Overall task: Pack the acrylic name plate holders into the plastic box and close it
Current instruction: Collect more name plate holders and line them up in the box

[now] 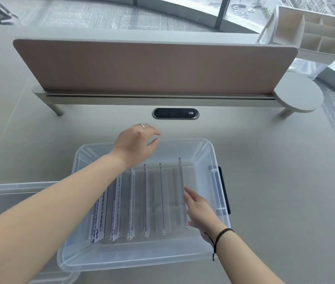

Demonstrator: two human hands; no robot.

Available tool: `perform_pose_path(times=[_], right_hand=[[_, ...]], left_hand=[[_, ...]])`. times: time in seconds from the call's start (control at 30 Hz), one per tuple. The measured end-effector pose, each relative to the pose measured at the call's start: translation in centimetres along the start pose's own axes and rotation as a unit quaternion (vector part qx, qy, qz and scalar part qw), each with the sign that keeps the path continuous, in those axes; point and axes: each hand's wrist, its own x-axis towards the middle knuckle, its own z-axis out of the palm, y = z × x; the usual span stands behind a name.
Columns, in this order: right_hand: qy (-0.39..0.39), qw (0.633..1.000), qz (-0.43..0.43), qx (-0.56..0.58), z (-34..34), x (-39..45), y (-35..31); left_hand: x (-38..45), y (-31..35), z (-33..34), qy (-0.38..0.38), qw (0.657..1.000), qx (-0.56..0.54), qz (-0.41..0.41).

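Grey office surface [265, 160] by curved windows, pink divider screen [154, 66] at the back. Landmark: clear plastic box [142, 261], open, near edge closest to the viewer. Just left of the box and partly under its corner, the lid [8, 193] lies flat. Inside the box, acrylic name plate holders [152, 201] stand in a row, long axes running near-to-far, rightmost one tilted. Right hand [199, 210] inside the box's right side, fingers extended, touching the rightmost holder, not gripping it. Left hand [135, 146] hovers over the box's far rim, grip released, fingers loosely spread. Holders look packed; judged next: lid on. Lid is left of the box, so left hand is nearer.
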Motion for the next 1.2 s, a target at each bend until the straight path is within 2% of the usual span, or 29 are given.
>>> perform_pose_path(times=[0.13, 0.4, 1.2], right_hand=[[0.004, 1.000, -0.016, -0.001, 0.1, 0.3, -0.1], [0.025, 0.999, -0.012, -0.038, 0.9, 0.3, 0.3], [0.018, 0.996, -0.036, -0.084, 2.1, -0.5, 0.6]], left_hand=[[-1.4, -2.5, 0.0, -0.036, 0.998, -0.009, -0.041], [-1.6, -2.3, 0.3, -0.034, 0.987, -0.115, -0.104], [-1.9, -2.2, 0.3, -0.033, 0.982, -0.128, -0.133]])
